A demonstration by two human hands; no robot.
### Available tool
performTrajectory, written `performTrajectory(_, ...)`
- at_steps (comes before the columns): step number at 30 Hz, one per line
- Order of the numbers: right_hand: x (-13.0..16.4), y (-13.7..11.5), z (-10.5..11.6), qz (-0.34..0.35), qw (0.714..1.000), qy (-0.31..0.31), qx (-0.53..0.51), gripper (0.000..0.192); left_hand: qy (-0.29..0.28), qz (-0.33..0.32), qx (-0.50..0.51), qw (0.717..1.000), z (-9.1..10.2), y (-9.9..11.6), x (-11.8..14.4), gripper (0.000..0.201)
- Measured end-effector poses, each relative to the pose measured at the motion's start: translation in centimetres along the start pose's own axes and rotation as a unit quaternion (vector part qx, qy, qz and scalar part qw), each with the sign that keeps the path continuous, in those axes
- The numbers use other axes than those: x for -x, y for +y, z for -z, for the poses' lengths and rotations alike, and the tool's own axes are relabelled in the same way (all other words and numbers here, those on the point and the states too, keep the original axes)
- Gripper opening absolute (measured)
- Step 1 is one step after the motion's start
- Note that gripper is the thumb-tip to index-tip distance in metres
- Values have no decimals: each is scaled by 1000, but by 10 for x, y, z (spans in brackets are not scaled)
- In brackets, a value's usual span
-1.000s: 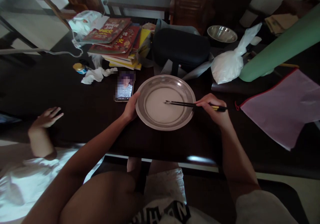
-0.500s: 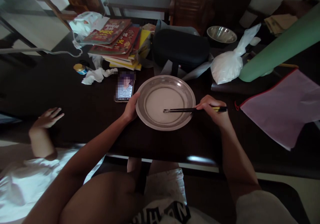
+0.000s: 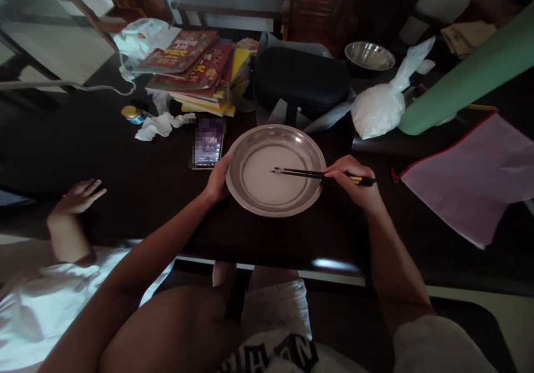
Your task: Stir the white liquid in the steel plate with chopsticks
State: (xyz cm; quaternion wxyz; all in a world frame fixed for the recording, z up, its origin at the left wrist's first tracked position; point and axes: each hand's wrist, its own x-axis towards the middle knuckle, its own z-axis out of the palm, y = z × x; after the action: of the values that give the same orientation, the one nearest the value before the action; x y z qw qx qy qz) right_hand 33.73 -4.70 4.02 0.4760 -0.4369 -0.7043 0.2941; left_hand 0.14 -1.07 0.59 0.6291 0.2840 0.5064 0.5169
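Head cam: chopsticks [image 3: 303, 172] farther fwd in bowl [image 3: 275, 208] vs. prev. (phone [image 3: 209, 146] darker)

The shirt [image 3: 436, 345] is pale, short-sleeved, with bold black lettering [image 3: 301, 353].

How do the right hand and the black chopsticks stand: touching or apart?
Touching. The head view shows the right hand with thumb and fingers pressed against the black chopsticks.

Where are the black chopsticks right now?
In the head view, just right of centre, the chopsticks are in the right hand, crossing the right rim of the metal bowl, tips at the whitish contents.
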Motion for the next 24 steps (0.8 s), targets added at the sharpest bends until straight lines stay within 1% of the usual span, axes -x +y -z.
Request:
performTrajectory(2, 1, 0, 1, -15, 999, 33, -16, 26, -8, -7, -1, 1000, -1, 0, 1, 24)
performTrajectory(3, 1, 1, 1, -20, 999, 33, -26, 29, -13, -9, 0, 1000, -1, 1, 1, 24)
performTrajectory(4, 2, 0, 1, -22, 999, 20, -32, 29, -16, -8, 1, 1000, -2, 1, 1, 24)
performTrajectory(6, 1, 0, 0, -9, 999, -21, -27, 23, -15, -3, 4, 1000, -3, 2, 2, 25)
performTrajectory(8, 1, -1, -1, 8, 999, -36, -9, 16, -9, 3, 4, 1000, -4, 3, 2, 24)
performTrajectory(10, 0, -1, 0, 8, 1000, -14, 1, 15, -6, 1, 3, 1000, -4, 4, 2, 22)
performTrajectory(12, 1, -1, 2, -7, 1000, 13, -8, 23, -9, -10, 1, 1000, -4, 4, 2, 20)
performTrajectory(13, 1, -1, 2, -13, 1000, 16, -15, 26, -11, -16, 1, 1000, -4, 4, 2, 18)
performTrajectory(15, 0, -1, 2, -12, 1000, -4, -23, 27, -14, -20, 4, 1000, -4, 3, 2, 17)
performTrajectory(18, -1, -1, 0, 8, 999, -41, -6, 17, -12, -10, 11, 1000, -3, 2, 1, 20)
performTrajectory(20, -1, 0, 2, 11, 1000, -24, 1, 15, -11, -6, 10, 1000, -3, 2, 1, 22)
performTrajectory(22, 0, 1, 4, 2, 1000, 13, -12, 23, -11, -15, 4, 1000, -3, 1, 1, 23)
performTrajectory(24, 0, 2, 4, -6, 999, 29, -31, 32, -12, -26, -3, 1000, -2, 0, 1, 23)
